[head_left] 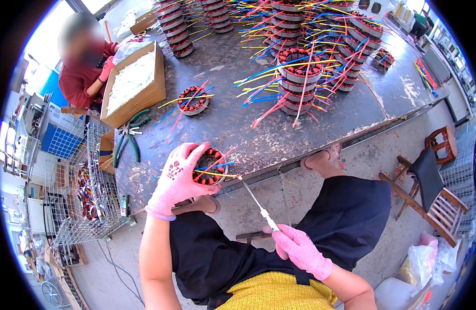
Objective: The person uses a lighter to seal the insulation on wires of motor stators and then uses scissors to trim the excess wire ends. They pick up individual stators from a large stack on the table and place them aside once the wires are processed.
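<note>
My left hand [178, 173], in a pink glove, is closed around a motor stator [210, 179] at the table's front edge. The stator has red windings, with red, yellow and blue wires sticking out. My right hand [302, 249], also pink-gloved, grips a slim white-handled tool [269, 219] with a thin shaft. Its far end reaches the wire ends beside the stator; whether it touches them I cannot tell. A second stator [193, 101] lies farther back on the table, and two green-handled pliers [128, 138] rest to the left.
Stacked stators [300, 77] with long wires stand across the dark worn table [222, 129]. An open cardboard box [157, 85] of white pieces sits at the left, beside a co-worker [82, 77]. A wire basket [93, 206] stands lower left, a wooden chair [444, 206] at the right.
</note>
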